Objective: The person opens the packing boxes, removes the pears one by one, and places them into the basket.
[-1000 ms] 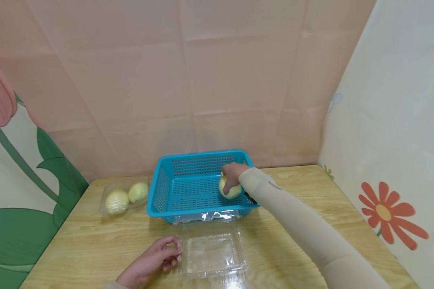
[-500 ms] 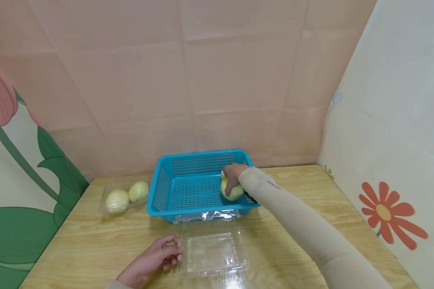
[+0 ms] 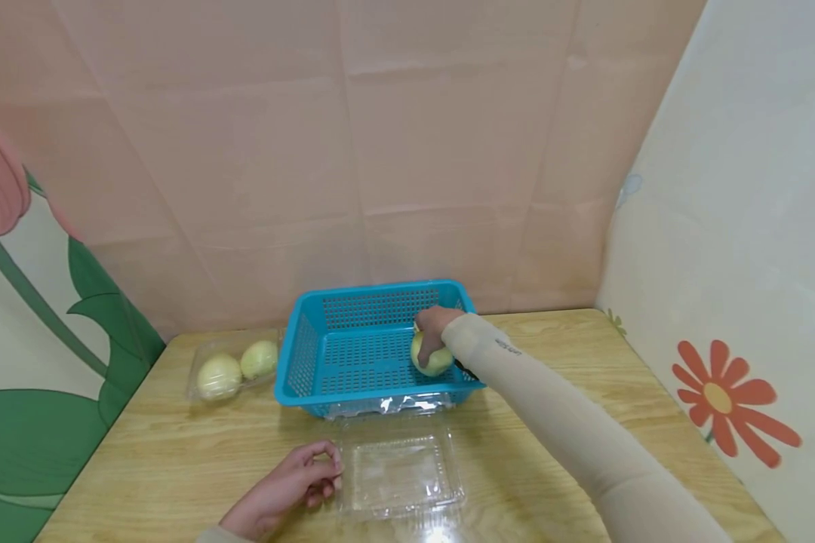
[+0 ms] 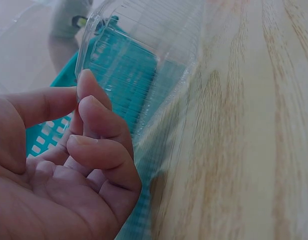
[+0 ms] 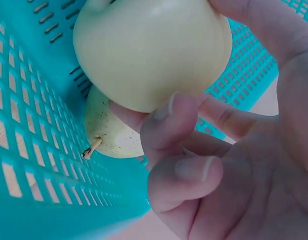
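In the head view, my right hand [image 3: 438, 324] reaches into the right side of a blue slotted basket [image 3: 373, 397]. Its fingers hold a round, pale yellow-green pear [image 3: 425, 364]. The right wrist view gives a closer look at this pear [image 5: 154, 55], gripped between thumb and fingers. Beneath it a second pear [image 5: 113, 132] with a brown stem lies against the basket wall, partly covered. My left hand [image 3: 290, 481] pinches the left edge of a clear plastic clamshell container [image 3: 397, 479] between thumb and index finger. The container lies open in front of the basket, without fruit inside.
Left of the basket, another clear container [image 3: 241, 394] holds two pale pears [image 3: 219, 377]. All stands on a wood-grain table [image 3: 550, 467]. A pink cloth backdrop [image 3: 407, 173] hangs close behind the basket, and a flower-printed sheet [image 3: 740, 264] borders the right side.
My right hand and the pear have shifted only slightly within the basket, a little right and then back left. The left hand keeps its pinch on the container edge.
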`<action>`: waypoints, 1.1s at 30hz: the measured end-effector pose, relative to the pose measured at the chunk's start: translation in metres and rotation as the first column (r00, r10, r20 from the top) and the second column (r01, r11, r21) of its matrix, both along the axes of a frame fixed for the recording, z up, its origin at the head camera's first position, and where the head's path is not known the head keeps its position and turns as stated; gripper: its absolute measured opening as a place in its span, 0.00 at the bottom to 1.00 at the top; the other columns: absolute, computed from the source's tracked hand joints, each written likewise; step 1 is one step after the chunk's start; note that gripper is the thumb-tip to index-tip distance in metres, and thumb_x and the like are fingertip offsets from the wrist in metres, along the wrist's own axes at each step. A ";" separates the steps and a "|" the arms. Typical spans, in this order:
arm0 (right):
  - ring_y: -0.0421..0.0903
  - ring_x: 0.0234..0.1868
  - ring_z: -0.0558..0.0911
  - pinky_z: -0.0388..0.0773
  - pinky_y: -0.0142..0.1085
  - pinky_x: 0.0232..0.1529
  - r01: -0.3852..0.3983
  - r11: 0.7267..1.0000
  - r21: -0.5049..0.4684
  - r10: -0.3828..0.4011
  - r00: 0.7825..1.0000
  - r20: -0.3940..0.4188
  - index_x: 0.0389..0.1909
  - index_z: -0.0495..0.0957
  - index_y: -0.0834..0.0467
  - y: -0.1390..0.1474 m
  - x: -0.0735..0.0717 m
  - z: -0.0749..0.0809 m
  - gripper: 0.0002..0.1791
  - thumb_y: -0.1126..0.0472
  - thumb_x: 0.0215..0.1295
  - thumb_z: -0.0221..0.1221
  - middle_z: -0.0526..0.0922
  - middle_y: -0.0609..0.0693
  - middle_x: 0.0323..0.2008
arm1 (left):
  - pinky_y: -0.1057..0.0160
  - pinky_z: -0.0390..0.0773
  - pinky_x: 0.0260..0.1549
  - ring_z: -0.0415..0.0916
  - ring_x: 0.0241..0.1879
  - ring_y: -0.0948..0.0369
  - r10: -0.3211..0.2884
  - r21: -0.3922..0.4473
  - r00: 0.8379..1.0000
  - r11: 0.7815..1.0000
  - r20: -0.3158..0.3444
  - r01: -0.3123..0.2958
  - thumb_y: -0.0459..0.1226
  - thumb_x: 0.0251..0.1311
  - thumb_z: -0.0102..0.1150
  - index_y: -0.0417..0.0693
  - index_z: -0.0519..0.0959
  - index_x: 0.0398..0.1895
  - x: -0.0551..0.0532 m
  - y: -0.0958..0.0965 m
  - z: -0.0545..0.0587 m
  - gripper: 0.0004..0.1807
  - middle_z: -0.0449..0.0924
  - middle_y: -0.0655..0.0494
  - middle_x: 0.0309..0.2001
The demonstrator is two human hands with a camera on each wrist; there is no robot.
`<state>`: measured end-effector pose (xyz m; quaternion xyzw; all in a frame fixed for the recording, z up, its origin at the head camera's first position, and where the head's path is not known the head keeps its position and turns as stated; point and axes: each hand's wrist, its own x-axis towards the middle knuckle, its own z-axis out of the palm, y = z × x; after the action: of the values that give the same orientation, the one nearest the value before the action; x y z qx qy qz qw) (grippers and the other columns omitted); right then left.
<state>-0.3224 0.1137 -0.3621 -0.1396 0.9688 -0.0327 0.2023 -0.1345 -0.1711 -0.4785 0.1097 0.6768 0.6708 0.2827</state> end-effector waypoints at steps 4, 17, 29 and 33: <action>0.46 0.45 0.77 0.78 0.40 0.44 -0.009 1.000 0.006 0.009 1.000 -0.006 0.60 0.73 0.55 0.000 0.002 -0.003 0.39 0.47 0.49 0.76 0.79 0.50 0.50 | 0.73 0.66 0.20 0.69 0.24 0.67 0.003 -0.008 1.000 1.000 -0.002 -0.003 0.35 0.70 0.54 0.41 0.73 0.40 0.001 0.001 0.000 0.05 0.79 0.56 0.30; 0.47 0.45 0.77 0.78 0.40 0.44 -0.003 1.000 -0.002 0.003 1.000 0.016 0.57 0.74 0.54 0.002 0.004 -0.003 0.35 0.49 0.49 0.76 0.79 0.51 0.51 | 0.73 0.66 0.20 0.68 0.24 0.67 0.000 -0.007 1.000 1.000 -0.002 0.000 0.36 0.70 0.54 0.40 0.73 0.40 0.003 0.000 0.001 0.07 0.79 0.56 0.30; 0.43 0.27 0.76 0.75 0.32 0.26 0.092 0.990 -0.105 -0.081 0.992 0.097 0.63 0.72 0.60 0.013 -0.001 0.002 0.35 0.54 0.55 0.72 0.78 0.54 0.55 | 0.73 0.66 0.20 0.69 0.24 0.67 0.007 -0.008 1.000 1.000 -0.006 -0.007 0.35 0.70 0.54 0.38 0.73 0.40 0.004 0.000 0.002 0.07 0.78 0.57 0.30; 0.45 0.28 0.81 0.78 0.33 0.27 0.083 0.985 -0.149 -0.068 0.993 0.101 0.64 0.70 0.62 0.018 -0.002 0.005 0.36 0.53 0.58 0.70 0.77 0.56 0.57 | 0.73 0.66 0.20 0.69 0.24 0.67 0.010 -0.011 1.000 1.000 -0.008 -0.010 0.35 0.70 0.53 0.37 0.73 0.41 0.005 0.000 0.002 0.07 0.78 0.57 0.30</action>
<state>-0.3242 0.1314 -0.3573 -0.1161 0.9572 -0.1210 0.2359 -0.1299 -0.1706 -0.4768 0.1076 0.6823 0.6678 0.2773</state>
